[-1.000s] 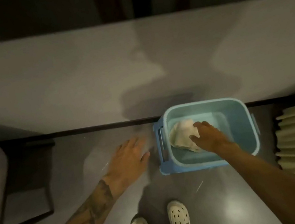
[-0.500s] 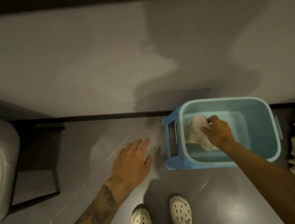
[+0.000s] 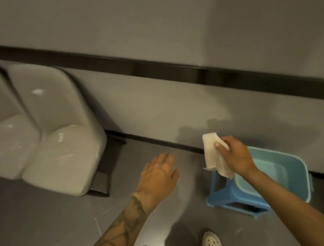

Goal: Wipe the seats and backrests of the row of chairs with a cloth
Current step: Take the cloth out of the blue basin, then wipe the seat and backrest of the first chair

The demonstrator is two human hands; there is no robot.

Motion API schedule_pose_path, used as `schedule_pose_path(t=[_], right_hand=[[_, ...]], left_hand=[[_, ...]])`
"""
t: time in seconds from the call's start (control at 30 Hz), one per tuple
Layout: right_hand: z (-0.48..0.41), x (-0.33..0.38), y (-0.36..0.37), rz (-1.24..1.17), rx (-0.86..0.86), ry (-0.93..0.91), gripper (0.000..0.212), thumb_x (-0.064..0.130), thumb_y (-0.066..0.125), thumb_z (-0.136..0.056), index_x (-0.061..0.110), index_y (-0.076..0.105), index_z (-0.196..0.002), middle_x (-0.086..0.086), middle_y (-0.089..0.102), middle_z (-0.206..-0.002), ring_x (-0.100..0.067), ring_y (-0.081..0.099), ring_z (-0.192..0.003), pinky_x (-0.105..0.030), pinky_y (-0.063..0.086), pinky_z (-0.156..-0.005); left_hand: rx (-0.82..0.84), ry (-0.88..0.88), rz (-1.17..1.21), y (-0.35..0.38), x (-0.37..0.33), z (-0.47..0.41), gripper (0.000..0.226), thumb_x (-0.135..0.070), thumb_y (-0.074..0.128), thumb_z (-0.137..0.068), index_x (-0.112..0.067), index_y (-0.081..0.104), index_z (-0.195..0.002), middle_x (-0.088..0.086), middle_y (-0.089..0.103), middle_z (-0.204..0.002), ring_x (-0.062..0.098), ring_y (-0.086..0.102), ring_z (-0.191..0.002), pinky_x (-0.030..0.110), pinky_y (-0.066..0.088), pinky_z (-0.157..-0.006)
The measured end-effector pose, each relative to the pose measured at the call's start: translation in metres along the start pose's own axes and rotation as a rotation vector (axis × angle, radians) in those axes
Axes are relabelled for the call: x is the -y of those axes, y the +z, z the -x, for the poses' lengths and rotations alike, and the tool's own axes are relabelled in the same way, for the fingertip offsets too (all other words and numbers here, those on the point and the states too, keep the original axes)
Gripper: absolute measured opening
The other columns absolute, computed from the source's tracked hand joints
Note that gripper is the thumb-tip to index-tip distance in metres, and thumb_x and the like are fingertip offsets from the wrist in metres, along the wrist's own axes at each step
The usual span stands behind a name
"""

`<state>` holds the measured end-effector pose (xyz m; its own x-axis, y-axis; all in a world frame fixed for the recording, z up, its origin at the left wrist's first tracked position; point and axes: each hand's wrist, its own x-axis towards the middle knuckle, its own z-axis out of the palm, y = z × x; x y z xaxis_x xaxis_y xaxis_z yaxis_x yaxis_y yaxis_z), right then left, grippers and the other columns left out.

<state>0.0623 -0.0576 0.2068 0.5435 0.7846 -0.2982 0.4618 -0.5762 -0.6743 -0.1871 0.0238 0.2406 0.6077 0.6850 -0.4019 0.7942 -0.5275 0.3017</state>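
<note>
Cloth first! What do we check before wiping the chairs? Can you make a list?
1. Grip: the right hand pinches the cloth over the edge of the blue bucket. Ok.
2. Dripping: whether the cloth is wrung out, cannot tell.
3. Spare hand: the left hand is open and holds nothing. Ok.
4. Reach: the nearest chair stands off to the left, apart from both hands. Not ok.
5. Footing: the shoes stand apart from the blue bucket. Ok.
</note>
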Motion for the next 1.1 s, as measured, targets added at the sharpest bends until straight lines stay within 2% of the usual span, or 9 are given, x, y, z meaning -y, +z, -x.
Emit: schedule_pose_path(t=[0.07, 0.2, 0.3, 0.5, 0.63, 0.73, 0.8, 0.9, 1.1], right_hand=[[0.014, 0.055, 0.015, -0.004, 0.019, -0.058, 0.033, 0.030, 0.059, -0.100, 0.008, 0.063, -0.124, -0.014, 0.069, -0.116, -0.034, 0.064, -0.106, -0.035, 0.044, -0.084], [0.048, 0.156, 0.062, -0.006, 0.048, -0.170, 0.032, 0.031, 0.055, -0.103, 0.009, 0.062, -0.124, -0.011, 0.067, -0.113, -0.024, 0.061, -0.096, -0.027, 0.041, -0.076], [0.071, 0.216, 0.104, 0.003, 0.060, -0.251, 0.028, 0.030, 0.054, -0.103, 0.007, 0.064, -0.115, -0.007, 0.065, -0.102, -0.014, 0.055, -0.083, -0.009, 0.038, -0.061], [0.108, 0.325, 0.202, 0.009, 0.122, -0.363, 0.023, 0.033, 0.049, -0.105, 0.016, 0.064, -0.103, -0.002, 0.064, -0.091, -0.012, 0.057, -0.077, -0.018, 0.036, -0.063], [0.112, 0.378, 0.261, 0.024, 0.131, -0.404, 0.018, 0.034, 0.048, -0.105, 0.025, 0.058, -0.093, 0.007, 0.059, -0.083, -0.006, 0.055, -0.073, -0.012, 0.034, -0.059], [0.103, 0.407, 0.306, 0.020, 0.134, -0.406, 0.021, 0.035, 0.047, -0.105, 0.024, 0.056, -0.089, 0.006, 0.057, -0.081, 0.001, 0.053, -0.071, -0.010, 0.041, -0.059], [0.090, 0.422, 0.338, 0.019, 0.158, -0.389, 0.025, 0.035, 0.046, -0.105, 0.019, 0.061, -0.093, 0.001, 0.061, -0.087, -0.009, 0.058, -0.075, -0.014, 0.039, -0.062], [0.067, 0.440, 0.385, 0.016, 0.188, -0.343, 0.033, 0.037, 0.044, -0.106, 0.013, 0.067, -0.108, -0.008, 0.064, -0.097, -0.024, 0.061, -0.089, -0.031, 0.044, -0.075], [0.030, 0.465, 0.451, -0.003, 0.141, -0.299, 0.035, 0.037, 0.045, -0.105, 0.012, 0.068, -0.099, -0.004, 0.063, -0.091, -0.022, 0.060, -0.081, -0.031, 0.044, -0.070]], left_hand=[[-0.040, -0.016, -0.013, -0.029, 0.034, 0.028, 0.062, -0.046, 0.041, -0.109, -0.026, 0.025, -0.165, 0.001, 0.033, -0.166, 0.025, 0.036, -0.150, 0.038, 0.030, -0.121], [-0.117, -0.060, -0.005, -0.076, 0.121, 0.088, 0.063, -0.046, 0.041, -0.109, -0.024, 0.025, -0.166, 0.002, 0.032, -0.167, 0.025, 0.035, -0.150, 0.040, 0.033, -0.121], [-0.152, -0.102, -0.014, -0.097, 0.187, 0.130, 0.063, -0.047, 0.041, -0.109, -0.023, 0.025, -0.166, 0.004, 0.034, -0.166, 0.026, 0.038, -0.149, 0.039, 0.033, -0.121], [-0.165, -0.201, -0.021, -0.125, 0.326, 0.211, 0.063, -0.048, 0.040, -0.110, -0.025, 0.024, -0.166, 0.004, 0.033, -0.168, 0.024, 0.036, -0.150, 0.036, 0.031, -0.122], [-0.148, -0.238, 0.008, -0.137, 0.398, 0.232, 0.063, -0.047, 0.039, -0.110, -0.026, 0.022, -0.167, 0.002, 0.028, -0.171, 0.023, 0.032, -0.153, 0.036, 0.028, -0.123], [-0.145, -0.254, 0.002, -0.144, 0.443, 0.230, 0.063, -0.048, 0.038, -0.110, -0.027, 0.021, -0.167, 0.003, 0.029, -0.170, 0.024, 0.032, -0.153, 0.037, 0.028, -0.124], [-0.137, -0.263, 0.004, -0.146, 0.474, 0.221, 0.063, -0.048, 0.038, -0.110, -0.027, 0.021, -0.167, 0.003, 0.028, -0.171, 0.025, 0.032, -0.154, 0.038, 0.027, -0.124], [-0.098, -0.276, 0.010, -0.148, 0.518, 0.202, 0.063, -0.048, 0.038, -0.111, -0.028, 0.020, -0.167, 0.003, 0.027, -0.171, 0.025, 0.031, -0.155, 0.039, 0.025, -0.126], [-0.036, -0.243, 0.026, -0.145, 0.596, 0.154, 0.062, -0.048, 0.040, -0.110, -0.028, 0.023, -0.166, 0.002, 0.029, -0.171, 0.023, 0.030, -0.155, 0.038, 0.024, -0.127]])
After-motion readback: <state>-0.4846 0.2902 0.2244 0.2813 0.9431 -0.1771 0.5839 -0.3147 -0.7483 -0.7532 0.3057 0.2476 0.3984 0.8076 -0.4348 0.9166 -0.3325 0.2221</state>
